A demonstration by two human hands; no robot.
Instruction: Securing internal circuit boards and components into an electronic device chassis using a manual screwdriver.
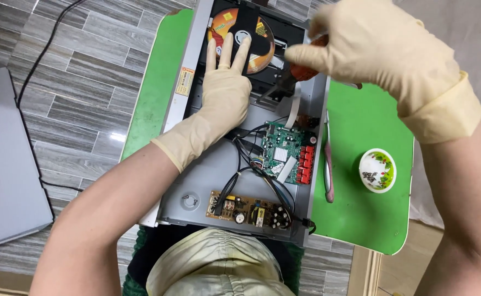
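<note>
An opened disc player [177, 181] with a grey metal chassis lies on a green table [361, 214]. My left hand [225, 90], in a cream glove, rests flat on the black disc drive, fingers spread over an orange-yellow disc [265, 46]. My right hand [372, 46], also gloved, grips a screwdriver with an orange handle [306, 71], its tip pointing down at the drive's right edge. A green circuit board [284, 151] with red connectors sits below the drive. A brown power board [249, 211] lies near the front edge.
A small white bowl [377, 170] holding screws stands on the table to the right. A pink-handled tool [328, 164] lies beside the chassis. A grey cover panel [4, 164] rests on the tiled floor at left, with a black cable [32, 71] running past it.
</note>
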